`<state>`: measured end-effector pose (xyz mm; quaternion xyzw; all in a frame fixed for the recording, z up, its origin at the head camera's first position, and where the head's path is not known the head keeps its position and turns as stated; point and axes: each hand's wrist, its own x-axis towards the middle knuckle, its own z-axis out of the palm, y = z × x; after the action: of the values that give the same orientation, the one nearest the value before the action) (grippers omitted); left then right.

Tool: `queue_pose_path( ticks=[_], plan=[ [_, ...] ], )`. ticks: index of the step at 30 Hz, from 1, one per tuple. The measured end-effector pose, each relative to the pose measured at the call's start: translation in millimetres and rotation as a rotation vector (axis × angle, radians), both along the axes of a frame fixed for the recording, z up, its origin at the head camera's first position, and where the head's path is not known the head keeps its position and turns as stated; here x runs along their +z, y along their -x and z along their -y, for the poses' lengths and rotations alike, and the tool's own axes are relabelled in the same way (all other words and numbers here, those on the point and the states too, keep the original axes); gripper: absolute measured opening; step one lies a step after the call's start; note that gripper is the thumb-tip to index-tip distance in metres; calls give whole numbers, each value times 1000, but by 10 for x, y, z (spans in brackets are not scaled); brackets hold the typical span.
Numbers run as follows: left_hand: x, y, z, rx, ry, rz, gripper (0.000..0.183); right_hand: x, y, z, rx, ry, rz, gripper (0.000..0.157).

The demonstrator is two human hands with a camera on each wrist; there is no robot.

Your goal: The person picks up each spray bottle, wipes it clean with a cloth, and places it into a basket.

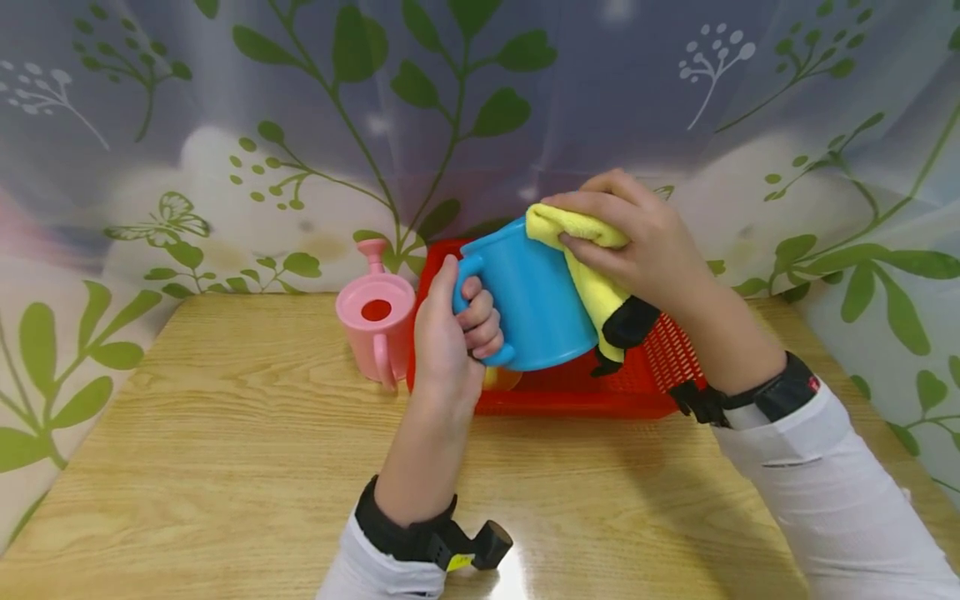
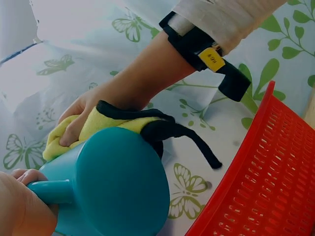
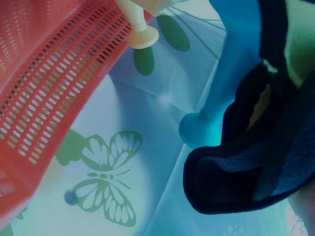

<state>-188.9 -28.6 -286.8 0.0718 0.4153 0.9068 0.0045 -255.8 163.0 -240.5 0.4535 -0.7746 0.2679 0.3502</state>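
Observation:
A blue watering can (image 1: 536, 300) is held tilted above the red basket. Its handle is gripped by my left hand (image 1: 459, 333), fingers curled round it. My right hand (image 1: 637, 237) holds a yellow cloth (image 1: 592, 279) with black edging, pressing it against the can's upper rim. Part of the cloth hangs down along the can's side. In the left wrist view the can's round base (image 2: 123, 182) faces the camera, and the cloth lies over its far side. The can's spout (image 3: 202, 128) shows in the right wrist view, beside the cloth's dark edge; the right fingers are hidden there.
The red perforated basket (image 1: 577, 407) stands on the wooden table (image 1: 247, 450) below the can, with something yellow-orange (image 1: 501, 379) partly seen inside. Left of it is a pink watering can (image 1: 375, 325). A leaf-patterned curtain (image 1: 300, 167) rises behind the table.

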Motion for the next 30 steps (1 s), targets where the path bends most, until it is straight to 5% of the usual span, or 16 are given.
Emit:
queue_pose_path(
  ticks=[11, 30],
  plan=[
    [-13, -4, 6, -13, -18, -6, 37, 99, -29, 58, -198, 47, 272, 32],
    [12, 20, 63, 69, -125, 17, 39, -199, -50, -19, -10, 83, 110, 33]
  ],
)
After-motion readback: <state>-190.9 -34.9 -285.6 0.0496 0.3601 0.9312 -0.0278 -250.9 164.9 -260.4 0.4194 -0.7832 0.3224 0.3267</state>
